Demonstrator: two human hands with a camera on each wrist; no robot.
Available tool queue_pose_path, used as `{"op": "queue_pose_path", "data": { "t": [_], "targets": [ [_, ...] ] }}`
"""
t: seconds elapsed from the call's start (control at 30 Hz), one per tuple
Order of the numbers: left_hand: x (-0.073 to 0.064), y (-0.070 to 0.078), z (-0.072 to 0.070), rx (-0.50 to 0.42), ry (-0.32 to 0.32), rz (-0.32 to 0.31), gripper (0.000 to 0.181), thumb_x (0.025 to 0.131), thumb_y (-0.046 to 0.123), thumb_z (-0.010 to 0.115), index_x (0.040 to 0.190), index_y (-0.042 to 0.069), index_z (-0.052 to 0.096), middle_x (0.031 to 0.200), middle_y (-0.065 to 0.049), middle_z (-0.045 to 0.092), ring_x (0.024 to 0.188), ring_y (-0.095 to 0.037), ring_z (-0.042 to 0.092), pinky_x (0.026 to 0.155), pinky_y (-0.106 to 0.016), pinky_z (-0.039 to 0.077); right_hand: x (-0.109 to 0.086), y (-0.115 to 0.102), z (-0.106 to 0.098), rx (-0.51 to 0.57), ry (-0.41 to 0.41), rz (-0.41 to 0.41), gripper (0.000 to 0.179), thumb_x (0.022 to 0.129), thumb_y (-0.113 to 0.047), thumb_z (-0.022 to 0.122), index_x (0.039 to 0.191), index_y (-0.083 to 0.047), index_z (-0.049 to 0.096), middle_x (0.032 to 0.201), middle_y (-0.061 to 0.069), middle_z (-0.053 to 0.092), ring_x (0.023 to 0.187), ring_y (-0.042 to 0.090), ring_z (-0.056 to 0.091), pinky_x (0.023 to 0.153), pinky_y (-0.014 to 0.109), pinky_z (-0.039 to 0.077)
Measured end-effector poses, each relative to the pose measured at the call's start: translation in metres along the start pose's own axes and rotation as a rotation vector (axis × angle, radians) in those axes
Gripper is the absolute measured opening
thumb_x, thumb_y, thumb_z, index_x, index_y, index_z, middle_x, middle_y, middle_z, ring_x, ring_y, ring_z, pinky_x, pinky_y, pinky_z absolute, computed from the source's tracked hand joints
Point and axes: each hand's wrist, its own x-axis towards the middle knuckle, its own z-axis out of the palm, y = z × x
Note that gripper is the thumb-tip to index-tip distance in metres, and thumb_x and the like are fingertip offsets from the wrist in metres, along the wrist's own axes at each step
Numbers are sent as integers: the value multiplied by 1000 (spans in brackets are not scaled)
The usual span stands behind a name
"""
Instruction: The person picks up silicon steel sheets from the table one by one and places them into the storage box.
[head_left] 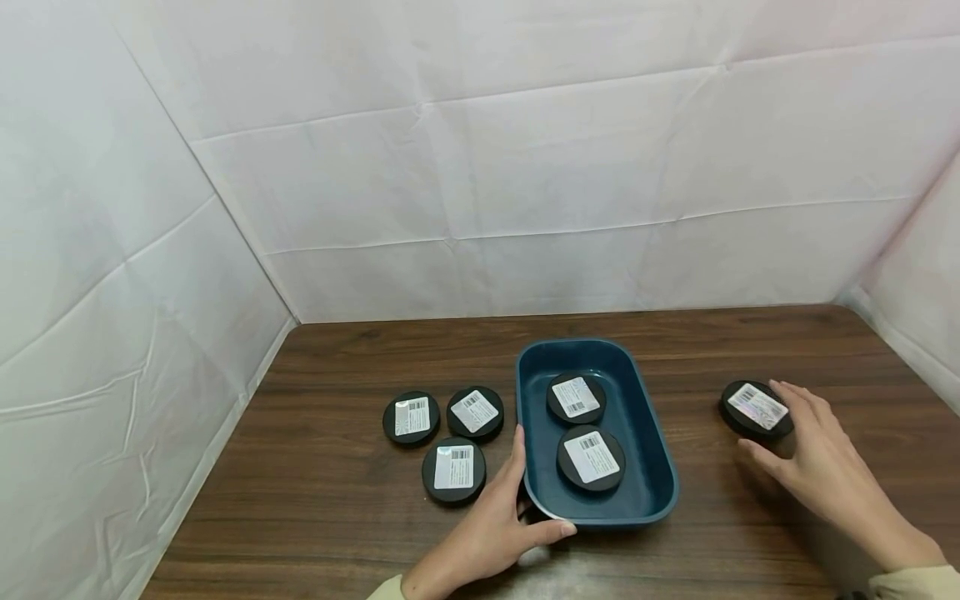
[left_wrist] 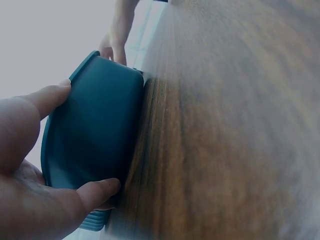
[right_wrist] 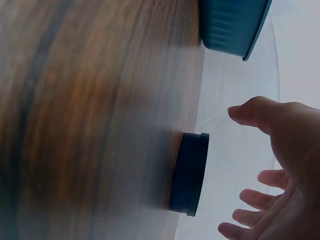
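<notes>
A dark teal tray (head_left: 654, 454) stands on the table, with two flat black round tins (head_left: 591, 458) lying inside it, labels up. My left hand (head_left: 491, 529) grips its near left corner, the thumb (left_wrist: 52, 97) at the rim and the fingers against the side wall. To the right of the tray lies another black round tin (head_left: 756, 410) with a white barcode label. Around its near right side my right hand (head_left: 832, 467) is spread, fingers and thumb apart. In the right wrist view a gap shows between this hand (right_wrist: 280, 165) and the tin (right_wrist: 190, 174).
Left of the tray, three more labelled black tins (head_left: 453, 472) lie grouped on the brown wood-grain table (head_left: 315, 500). White cloth walls (head_left: 525, 192) enclose the back and both sides.
</notes>
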Motion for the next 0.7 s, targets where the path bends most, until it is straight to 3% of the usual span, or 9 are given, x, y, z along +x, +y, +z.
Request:
{"op": "queue_pose_path", "data": {
  "t": [0.2, 0.7],
  "targets": [
    [0, 0, 0, 3, 2, -3, 116, 89, 34, 77, 161, 19, -13, 169, -16, 3, 150, -27, 31, 107, -28, 45, 4, 4, -1, 15, -26, 41, 96, 89, -26, 77, 157, 4, 17, 149, 43, 27, 129, 63, 33, 90, 76, 32],
    [0, -1, 0, -11, -3, 6, 115, 90, 33, 77, 161, 19, -13, 169, -16, 4, 149, -27, 33, 107, -29, 46, 10, 12, 1, -1, -65, 58, 97, 88, -33, 78, 156, 5, 20, 149, 42, 27, 129, 63, 33, 93, 76, 31]
  ]
}}
